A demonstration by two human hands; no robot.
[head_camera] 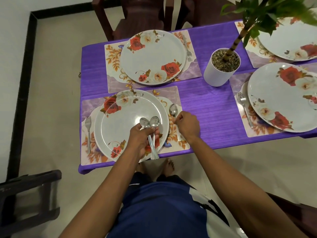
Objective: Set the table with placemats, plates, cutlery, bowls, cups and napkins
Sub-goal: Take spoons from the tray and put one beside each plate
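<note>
While the right hand [187, 125] pinches a spoon [174, 111] onto the placemat [171, 98] at the near plate's [123, 121] three o'clock, the left hand [142, 136] grips a bunch of spare spoons [151, 124] over that plate. Four mats, plates and three visible forks [88, 129] are laid on the surface [205, 103] (the far-right setting is partly hidden); remaining spoons, bowls, cups and napkins look still to come.

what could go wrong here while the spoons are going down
The loose spoons bunched in the left hand hang over the near plate and could slip and clatter onto it. The right hand may leave its spoon crooked against the plate's rim.
</note>
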